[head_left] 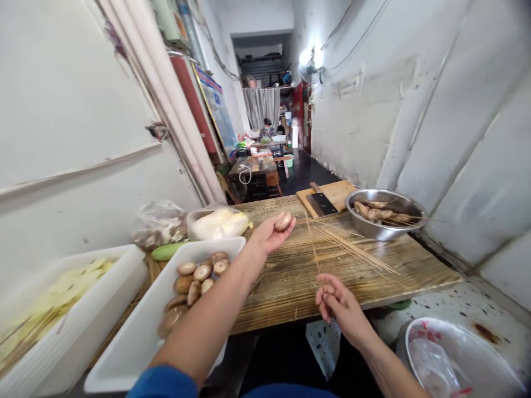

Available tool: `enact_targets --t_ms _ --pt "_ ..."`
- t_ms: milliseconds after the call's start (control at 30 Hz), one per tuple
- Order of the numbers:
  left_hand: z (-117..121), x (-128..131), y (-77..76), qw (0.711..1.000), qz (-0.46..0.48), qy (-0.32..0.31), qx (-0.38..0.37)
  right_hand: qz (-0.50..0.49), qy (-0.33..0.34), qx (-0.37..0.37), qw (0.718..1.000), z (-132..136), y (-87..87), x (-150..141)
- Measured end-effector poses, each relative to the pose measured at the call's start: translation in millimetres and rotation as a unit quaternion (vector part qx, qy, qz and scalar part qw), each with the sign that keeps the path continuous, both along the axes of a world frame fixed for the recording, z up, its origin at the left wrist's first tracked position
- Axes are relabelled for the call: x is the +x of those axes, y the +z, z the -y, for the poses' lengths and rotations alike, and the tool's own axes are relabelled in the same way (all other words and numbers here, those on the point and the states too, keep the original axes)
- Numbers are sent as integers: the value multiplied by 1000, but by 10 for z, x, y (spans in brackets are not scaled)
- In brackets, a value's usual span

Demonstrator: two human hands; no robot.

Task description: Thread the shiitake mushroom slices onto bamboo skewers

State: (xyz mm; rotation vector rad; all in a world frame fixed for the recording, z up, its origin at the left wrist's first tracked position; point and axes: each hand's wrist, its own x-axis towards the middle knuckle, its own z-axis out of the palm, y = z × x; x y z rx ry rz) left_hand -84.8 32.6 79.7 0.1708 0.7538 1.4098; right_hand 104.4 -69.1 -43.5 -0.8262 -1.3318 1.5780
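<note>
Over the middle of the wooden table, my left hand (271,235) is closed around a brown mushroom (283,222). Nearer the front edge, my right hand (338,304) pinches the lower end of a thin bamboo skewer (312,243), whose tip points up and away. The skewer and the mushroom are apart. Beneath my left forearm stands a white tub (136,315) with several more mushrooms (202,271) in it. A loose bunch of skewers (357,249) lies on the table to the right. Skewered mushrooms (379,213) rest in a steel bowl (388,229) at the far right.
A cleaver (322,203) lies on a cutting board (342,193) at the table's (274,298) back edge. Left are a white container (91,298) of pale slices, a green vegetable (168,251) and plastic bags (160,221). A bucket (460,354) stands low right. A person (266,130) sits far back.
</note>
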Motion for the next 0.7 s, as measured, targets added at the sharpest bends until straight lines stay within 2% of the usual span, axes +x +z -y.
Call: enact_targets --t_ms 100,233,333,433,567,700 --pt "-192 447 -313 999 45 7 2 9 -42 -8 999 120 -194 137" --pt "-9 779 -860 993 91 -68 -40 32 -90 -17 995 194 -392 298" --pt "136 831 -1104 985 119 -115 -54 51 -94 -38 993 229 -480 343" --pt "146 788 -1146 981 162 -102 -5 69 -75 -63 993 260 -490 331" --pt "147 737 -1108 980 181 -66 47 83 -56 -67 993 195 -334 236" --pt "292 789 -1140 975 167 -135 63 81 -70 -44 993 15 -102 102"
